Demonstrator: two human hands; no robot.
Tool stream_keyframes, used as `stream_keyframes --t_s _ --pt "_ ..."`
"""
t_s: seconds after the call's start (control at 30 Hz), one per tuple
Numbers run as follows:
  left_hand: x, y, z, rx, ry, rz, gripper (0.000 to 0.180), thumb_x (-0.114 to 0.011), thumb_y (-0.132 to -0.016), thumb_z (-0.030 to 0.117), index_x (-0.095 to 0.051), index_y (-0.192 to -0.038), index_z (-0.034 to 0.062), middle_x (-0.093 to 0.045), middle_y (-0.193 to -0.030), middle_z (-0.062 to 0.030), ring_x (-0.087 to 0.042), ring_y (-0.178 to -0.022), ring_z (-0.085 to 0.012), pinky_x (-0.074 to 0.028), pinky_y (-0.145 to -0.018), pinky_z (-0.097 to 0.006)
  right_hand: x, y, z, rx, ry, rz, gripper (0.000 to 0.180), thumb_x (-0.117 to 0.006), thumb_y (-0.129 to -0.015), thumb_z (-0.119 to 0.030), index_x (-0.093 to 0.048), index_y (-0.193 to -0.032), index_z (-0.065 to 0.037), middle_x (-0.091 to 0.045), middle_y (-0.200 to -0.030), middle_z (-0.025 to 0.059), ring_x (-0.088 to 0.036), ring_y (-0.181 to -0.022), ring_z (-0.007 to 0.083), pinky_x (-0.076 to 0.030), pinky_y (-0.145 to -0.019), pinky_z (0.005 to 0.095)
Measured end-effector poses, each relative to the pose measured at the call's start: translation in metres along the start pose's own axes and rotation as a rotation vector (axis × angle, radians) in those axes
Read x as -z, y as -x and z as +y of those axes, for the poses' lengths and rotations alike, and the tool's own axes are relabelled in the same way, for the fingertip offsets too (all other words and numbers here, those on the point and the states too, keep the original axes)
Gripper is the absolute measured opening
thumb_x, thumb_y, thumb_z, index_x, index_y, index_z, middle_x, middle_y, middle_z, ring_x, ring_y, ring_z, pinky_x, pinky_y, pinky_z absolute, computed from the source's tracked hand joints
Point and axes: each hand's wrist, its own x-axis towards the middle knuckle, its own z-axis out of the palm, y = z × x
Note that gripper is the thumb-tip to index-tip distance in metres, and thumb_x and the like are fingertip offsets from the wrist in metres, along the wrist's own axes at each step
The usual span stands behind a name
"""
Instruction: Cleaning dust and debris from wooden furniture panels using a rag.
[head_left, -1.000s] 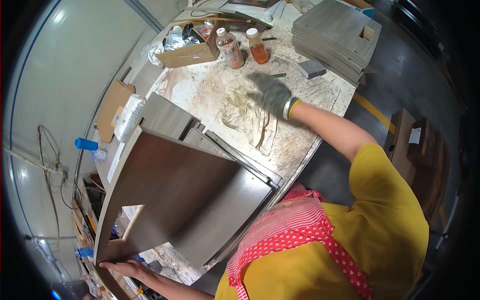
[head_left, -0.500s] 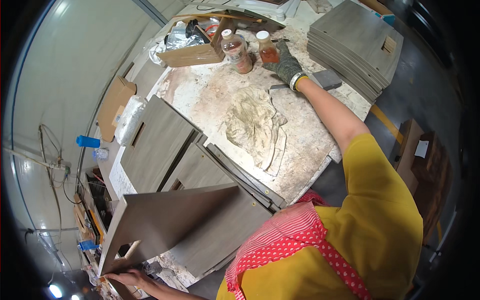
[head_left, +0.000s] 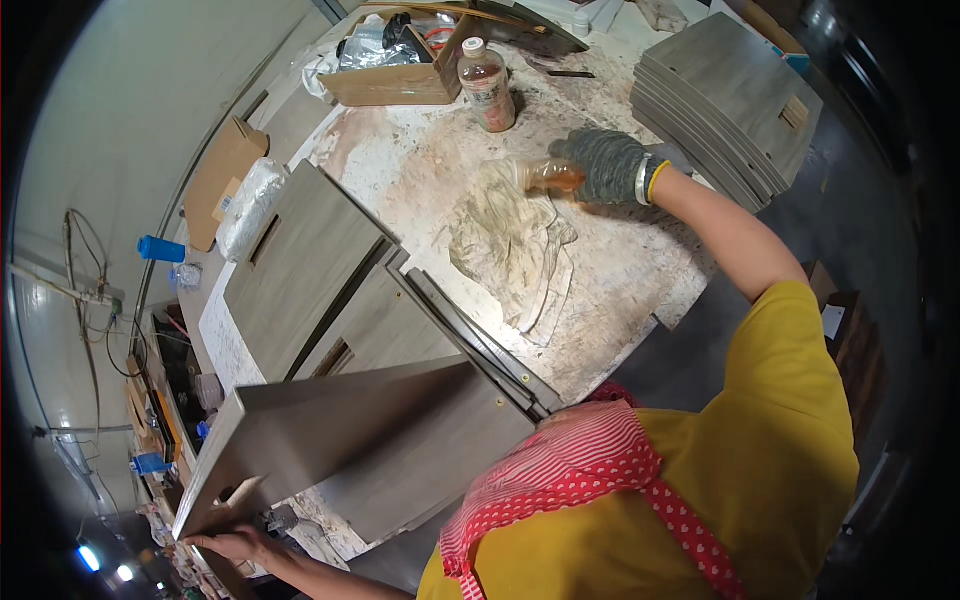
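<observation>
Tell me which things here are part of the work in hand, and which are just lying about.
In hand:
- gloved right hand gripping a small bottle of amber liquid
- stained cloth rag
- bare left hand holding a grey wood-grain panel

Lying about:
- capped bottle
- open cardboard box
- stack of grey panels
- blue cup

The right hand [head_left: 605,165] wears a grey knitted cloth glove and grips a clear, glossy plastic bottle [head_left: 550,177] of amber liquid. Beneath it lies a crumpled, stained cloth rag [head_left: 510,245]. The counter [head_left: 420,170] looks rough, smeared with whitish residue. The bare left hand [head_left: 235,545] holds a matt grey wood-grain panel [head_left: 340,440]. A cardboard box [head_left: 395,85] is dull brown.
</observation>
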Motion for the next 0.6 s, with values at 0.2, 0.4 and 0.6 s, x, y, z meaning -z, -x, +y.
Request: stream_keyframes --t_s 0.2,0.4,0.6 --pt "-0.002 -0.001 -0.004 0.041 0.114 -0.136 0.062 -0.037 -0.087 0.05 -0.034 -0.127 0.0031 -0.04 -0.126 -0.0134 -0.041 -0.114 -0.0254 -0.03 -0.1 -0.036 0.015 -0.01 -0.029 0.143 0.423 -0.288 0.043 -0.06 -0.072 -0.037 -0.055 -0.104 -0.009 -0.06 -0.098 0.0148 -0.058 -0.088 0.0298 -0.044 -0.076 0.0407" --pt "0.0 0.004 -0.002 -0.029 0.046 -0.089 0.061 -0.032 -0.087 0.054 -0.045 -0.116 0.0013 -0.051 -0.11 -0.0123 -0.051 -0.099 -0.0228 -0.044 -0.085 -0.033 0.018 -0.027 -0.04 0.239 0.615 -0.347 0.03 -0.057 -0.072 -0.028 -0.057 -0.096 -0.01 -0.061 -0.083 0.013 -0.059 -0.081 0.0298 -0.044 -0.07 0.0406" --pt "0.001 -0.003 -0.007 0.012 0.104 -0.129 0.065 -0.036 -0.086 0.054 -0.038 -0.122 0.0008 -0.044 -0.119 -0.0144 -0.045 -0.107 -0.0251 -0.037 -0.093 -0.036 0.016 -0.035 -0.051 0.211 0.629 -0.353 0.027 -0.052 -0.076 -0.024 -0.056 -0.098 -0.009 -0.062 -0.087 0.012 -0.06 -0.083 0.0291 -0.044 -0.071 0.0393"
